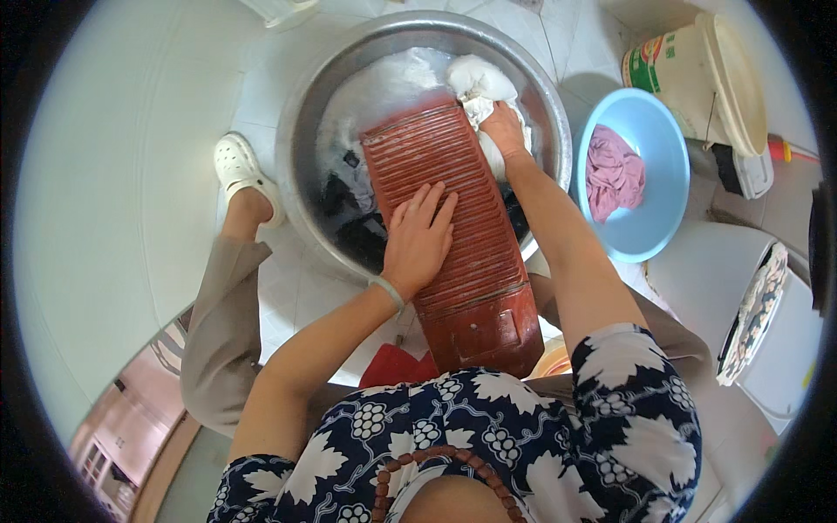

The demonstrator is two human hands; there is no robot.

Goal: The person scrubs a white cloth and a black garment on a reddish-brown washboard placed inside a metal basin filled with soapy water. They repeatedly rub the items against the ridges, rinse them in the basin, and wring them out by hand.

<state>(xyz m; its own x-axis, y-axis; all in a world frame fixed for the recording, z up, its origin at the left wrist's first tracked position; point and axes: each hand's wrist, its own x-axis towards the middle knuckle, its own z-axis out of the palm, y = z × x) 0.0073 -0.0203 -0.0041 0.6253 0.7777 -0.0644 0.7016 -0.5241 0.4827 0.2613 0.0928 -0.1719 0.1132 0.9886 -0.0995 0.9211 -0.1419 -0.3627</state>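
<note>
A reddish-brown washboard (480,242) leans at a slant into a large round metal basin (297,196). My left hand (422,235) lies on the board's ridges, fingers a little apart, with nothing in it. Beside the board's upper right edge, my right hand (505,131) grips a wet white cloth (482,80), part of it bunched beyond my fingers. Sudsy water (382,82) fills the basin's far left side. Dark fabric (356,229) lies in the water left of the board. The board's far end is partly hidden by suds.
To the right stands a light blue plastic tub (660,229) holding a pink cloth (614,170). Behind it, a white bucket (680,72) lies tilted. A toilet (706,268) is at the right. My foot in a white clog (239,160) rests left of the basin.
</note>
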